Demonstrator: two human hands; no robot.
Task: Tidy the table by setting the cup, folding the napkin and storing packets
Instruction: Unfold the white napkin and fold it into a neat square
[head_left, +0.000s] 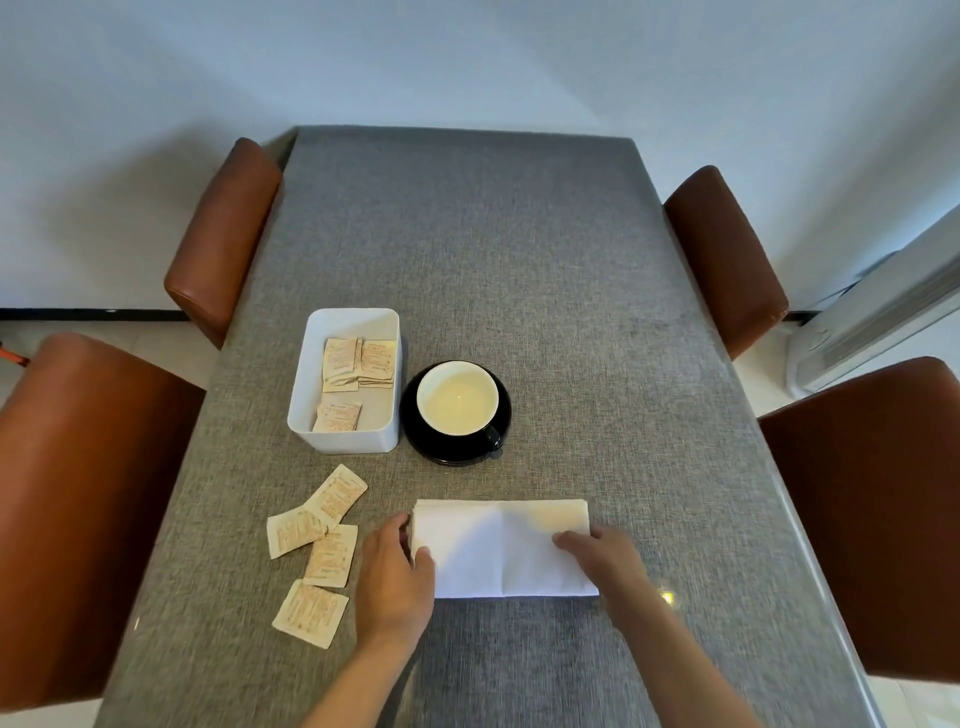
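White napkin (501, 545): left hand (393, 577) pinches its left edge, right hand (605, 558) grips its right edge.

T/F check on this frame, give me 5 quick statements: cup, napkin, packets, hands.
1. The cup sits on a black saucer. True.
2. All packets are inside the white box. False: four loose packets lie on the table near the left hand.
3. Both hands touch the napkin. True: the right hand is at its right end.
4. The napkin lies crumpled. False: it lies flat, folded into a rectangle.
5. The box stands right of the cup. False: it stands left of it.
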